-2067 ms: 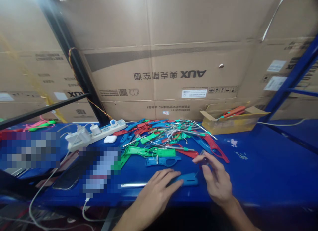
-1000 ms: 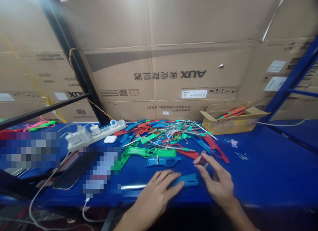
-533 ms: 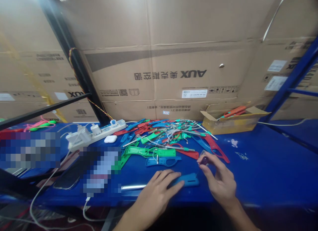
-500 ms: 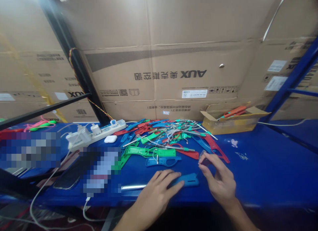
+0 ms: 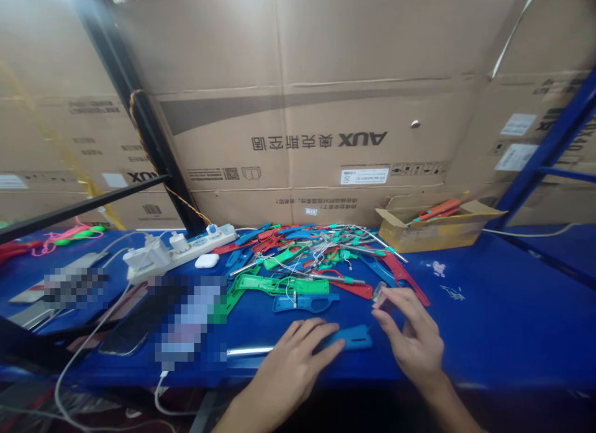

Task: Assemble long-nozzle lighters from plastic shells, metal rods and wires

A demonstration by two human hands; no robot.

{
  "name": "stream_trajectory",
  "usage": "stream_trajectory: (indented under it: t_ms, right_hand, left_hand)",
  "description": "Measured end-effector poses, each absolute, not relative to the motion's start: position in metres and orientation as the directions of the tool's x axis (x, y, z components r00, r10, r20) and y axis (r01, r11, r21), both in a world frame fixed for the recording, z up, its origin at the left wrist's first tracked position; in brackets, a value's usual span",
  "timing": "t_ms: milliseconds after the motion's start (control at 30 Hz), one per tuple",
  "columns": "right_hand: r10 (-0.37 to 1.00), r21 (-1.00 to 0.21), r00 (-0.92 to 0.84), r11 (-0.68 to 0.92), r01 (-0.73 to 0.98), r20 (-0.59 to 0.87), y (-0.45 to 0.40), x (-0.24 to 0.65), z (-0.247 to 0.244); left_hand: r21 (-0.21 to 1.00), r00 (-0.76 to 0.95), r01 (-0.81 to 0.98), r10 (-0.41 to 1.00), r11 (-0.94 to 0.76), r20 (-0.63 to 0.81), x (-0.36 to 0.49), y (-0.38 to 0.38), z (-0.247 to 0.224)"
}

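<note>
Across the back, tall brown cardboard (image 5: 279,60), matt and creased, printed upside down in grey. Below, blue table (image 5: 521,333), smooth with a dull sheen. Along mid far edge, tangled heap (image 5: 302,253) of thin red, green and blue plastic shells, silvery tubes and fine white wires. Toward far right corner, open carton (image 5: 433,235) with splayed flaps, shiny yellowish sides and orange handles (image 5: 440,209) inside. Left of heap, white power strip (image 5: 202,243) with blocky plugs. At middle of front edge, left hand (image 5: 298,352), palm down, with bent, slightly parted fingers and thumb closed over blue plastic handle (image 5: 357,338). To its right, also near front edge, right hand (image 5: 412,330), raised, with thumb and forefinger pinching small clear piece (image 5: 379,295). Toward left end, glassy dark phone (image 5: 128,327), flat and rectangular. Under left hand, handle smooth, rounded at the end, slotted, partly covered; out the other side, straight silver rod (image 5: 246,351), polished. Beside strip, glossy white case (image 5: 207,261), rounded. Smallest, pinched piece: see-through, hard-edged, partly hidden by fingertips, exact shape unclear.
</note>
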State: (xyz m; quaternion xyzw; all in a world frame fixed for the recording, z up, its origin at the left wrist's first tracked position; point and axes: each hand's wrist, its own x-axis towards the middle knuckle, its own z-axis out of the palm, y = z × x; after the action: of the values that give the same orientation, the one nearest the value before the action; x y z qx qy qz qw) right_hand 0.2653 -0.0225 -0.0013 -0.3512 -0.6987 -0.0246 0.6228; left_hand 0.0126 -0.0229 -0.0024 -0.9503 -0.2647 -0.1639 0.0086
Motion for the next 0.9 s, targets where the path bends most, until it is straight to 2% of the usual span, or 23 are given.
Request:
stream_trajectory:
  t_ms: [200, 467, 667, 900]
  right_hand:
    - [0.516, -0.447, 0.000, 0.741, 0.502, 0.856, -0.0243, 0.2653, -0.0045]
    - [0.465, -0.397, -0.007, 0.763, 0.510, 0.885, -0.0232, 0.2645, 0.0024]
    - [0.504, -0.433, 0.013, 0.729, 0.530, 0.864, -0.0254, 0.2637, -0.0017]
    - [0.475, -0.426, 0.030, 0.757, 0.495, 0.879, -0.0205, 0.2652, 0.0010]
  left_hand:
    - [0.078, 0.811, 0.503, 0.501, -0.861, 0.302, 0.0128, -0.0216, -0.0025]
    - [0.068, 0.812, 0.495, 0.490, -0.866, 0.317, 0.0129, -0.0221, -0.0025]
    - [0.069, 0.810, 0.496, 0.490, -0.865, 0.322, 0.0127, -0.0232, -0.0011]
    - [0.079, 0.809, 0.499, 0.497, -0.863, 0.313, 0.0123, -0.0235, -0.0012]
